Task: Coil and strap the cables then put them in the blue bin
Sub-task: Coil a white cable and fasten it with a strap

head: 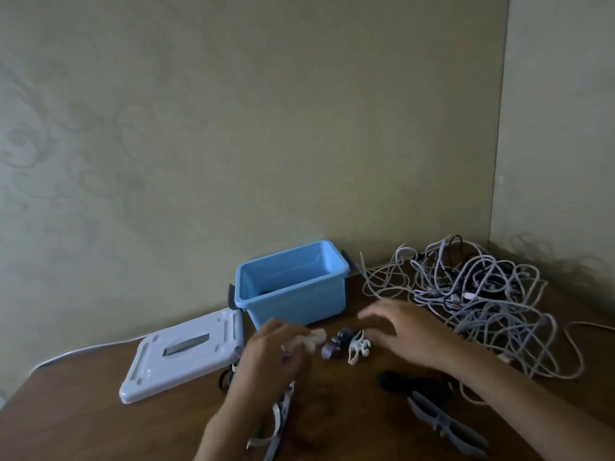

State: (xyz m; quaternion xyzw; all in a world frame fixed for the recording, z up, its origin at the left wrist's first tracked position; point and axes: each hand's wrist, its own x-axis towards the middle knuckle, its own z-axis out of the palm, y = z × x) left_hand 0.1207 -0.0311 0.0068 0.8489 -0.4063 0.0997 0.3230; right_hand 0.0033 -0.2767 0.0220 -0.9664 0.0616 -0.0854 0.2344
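The blue bin (293, 287) stands open against the wall, with something dark just visible inside. A big tangle of white and dark cables (482, 294) lies to its right. My left hand (269, 357) is in front of the bin with its fingers curled round a white strap (314, 339). A flat white cable (278, 417) trails from under that hand toward me. My right hand (406, 327) hovers with its fingers spread just right of the loose straps, holding nothing. Grey strap rolls (336, 346) and another white strap (357, 349) lie between my hands.
The bin's white lid (186, 357) lies flat to the left of the bin. A black object (409, 382) and a grey strapped bundle (442, 424) lie under my right forearm. Walls close off the back and right of the wooden table (100, 427).
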